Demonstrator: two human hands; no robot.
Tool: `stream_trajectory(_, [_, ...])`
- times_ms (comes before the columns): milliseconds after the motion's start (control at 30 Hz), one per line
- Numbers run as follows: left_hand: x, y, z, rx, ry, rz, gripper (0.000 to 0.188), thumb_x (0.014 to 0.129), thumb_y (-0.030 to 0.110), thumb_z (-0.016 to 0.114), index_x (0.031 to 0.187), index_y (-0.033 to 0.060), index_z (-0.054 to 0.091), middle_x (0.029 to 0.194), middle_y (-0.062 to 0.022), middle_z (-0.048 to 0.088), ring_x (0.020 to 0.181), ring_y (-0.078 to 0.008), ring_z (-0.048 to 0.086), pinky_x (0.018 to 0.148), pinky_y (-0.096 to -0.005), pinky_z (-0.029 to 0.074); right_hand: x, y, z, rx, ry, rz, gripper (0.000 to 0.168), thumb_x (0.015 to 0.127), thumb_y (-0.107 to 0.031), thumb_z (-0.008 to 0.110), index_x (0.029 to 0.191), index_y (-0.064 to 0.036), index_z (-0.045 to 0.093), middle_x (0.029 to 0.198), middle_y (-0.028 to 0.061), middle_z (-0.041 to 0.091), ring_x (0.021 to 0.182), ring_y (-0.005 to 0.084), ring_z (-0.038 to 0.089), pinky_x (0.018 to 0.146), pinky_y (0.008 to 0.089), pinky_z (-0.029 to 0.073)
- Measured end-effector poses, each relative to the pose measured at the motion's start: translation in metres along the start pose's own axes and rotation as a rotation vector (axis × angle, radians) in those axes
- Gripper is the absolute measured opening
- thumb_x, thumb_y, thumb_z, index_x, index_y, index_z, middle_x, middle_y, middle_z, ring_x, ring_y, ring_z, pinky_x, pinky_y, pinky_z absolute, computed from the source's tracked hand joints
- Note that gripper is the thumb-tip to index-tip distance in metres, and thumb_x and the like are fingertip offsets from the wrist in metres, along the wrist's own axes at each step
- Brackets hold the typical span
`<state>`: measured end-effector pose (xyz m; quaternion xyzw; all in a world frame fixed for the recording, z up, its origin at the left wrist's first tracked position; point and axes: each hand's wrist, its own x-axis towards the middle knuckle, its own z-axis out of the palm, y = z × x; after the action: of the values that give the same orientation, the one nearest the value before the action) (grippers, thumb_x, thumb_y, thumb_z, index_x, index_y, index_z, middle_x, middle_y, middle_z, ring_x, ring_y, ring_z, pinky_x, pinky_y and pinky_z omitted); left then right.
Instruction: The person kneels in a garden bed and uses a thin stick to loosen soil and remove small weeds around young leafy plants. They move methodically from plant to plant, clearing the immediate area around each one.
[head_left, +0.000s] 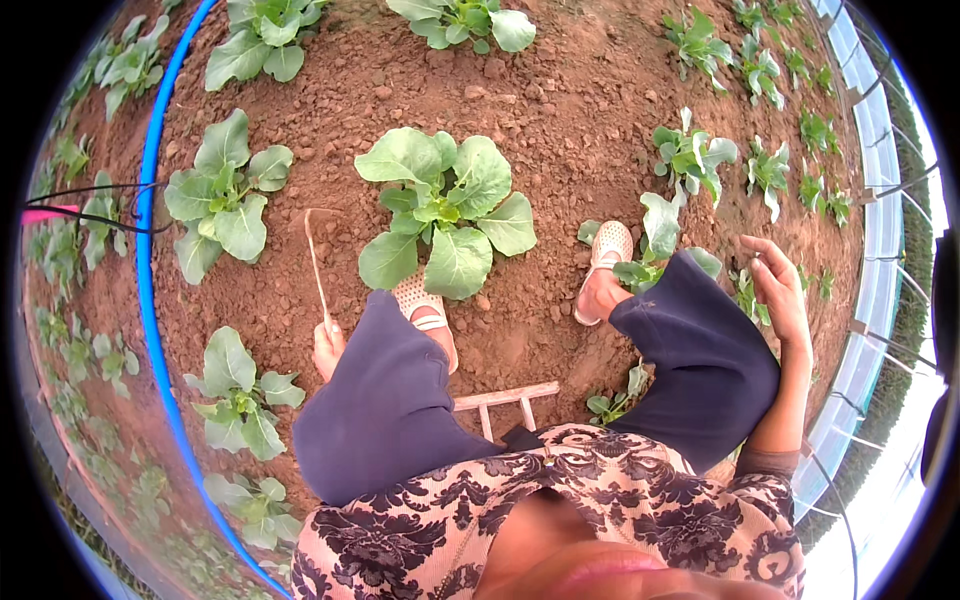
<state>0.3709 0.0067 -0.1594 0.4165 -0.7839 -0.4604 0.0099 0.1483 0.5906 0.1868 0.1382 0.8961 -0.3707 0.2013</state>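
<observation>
My left hand grips the thin pale handle of a small hoe, beside my left knee. The hoe's head rests against the brown soil, and its blade is hard to tell from the ground. A large broad-leaved cabbage-type plant grows between my feet, partly covering my left slip-on shoe. Past my right knee, my right hand hangs over smaller plants with nothing in it, fingers loosely bent and apart. My right shoe stands on the soil against another leafy plant.
A blue hose curves along the left, with dark thin lines crossing it near a pink strip. More leafy plants stand in rows on both sides. A wooden frame lies beneath me. Plastic sheeting borders the right.
</observation>
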Motion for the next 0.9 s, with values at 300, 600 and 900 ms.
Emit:
stream_trajectory(300, [-0.080, 0.011, -0.065, -0.312, 0.054, -0.226, 0.027, 0.104, 0.030, 0.053, 0.110, 0.0047, 0.061, 0.079, -0.0053, 0.061, 0.071, -0.0130, 0.060, 0.060, -0.0314, 0.047, -0.074, -0.015, 0.037, -0.387, 0.273, -0.534, 0.036, 0.092, -0.005, 0.050, 0.126, -0.007, 0.063, 0.092, 0.0143, 0.065, 0.084, 0.0304, 0.064, 0.082, 0.0387, 0.051])
stream_trajectory(600, [-0.087, 0.166, -0.177, -0.777, -0.194, 0.072, 0.032, 0.108, 0.036, 0.048, 0.112, 0.0052, 0.057, 0.073, 0.0024, 0.049, 0.054, -0.0045, 0.042, 0.042, -0.0215, 0.031, -0.140, 0.058, 0.216, -0.417, -0.358, -0.625, 0.037, 0.090, -0.020, 0.057, 0.124, -0.007, 0.064, 0.110, 0.0213, 0.070, 0.106, 0.0368, 0.067, 0.092, 0.0481, 0.052])
stream_trajectory(900, [-0.122, 0.361, -0.152, -1.489, -0.819, 0.318, 0.032, 0.109, 0.027, 0.046, 0.117, -0.0038, 0.052, 0.079, -0.0022, 0.043, 0.056, -0.0102, 0.038, 0.045, -0.0250, 0.032, -0.167, 0.122, 0.306, -0.739, -1.073, -0.472, 0.054, 0.092, -0.048, 0.059, 0.133, -0.013, 0.063, 0.121, 0.0181, 0.069, 0.114, 0.0346, 0.064, 0.097, 0.0447, 0.050])
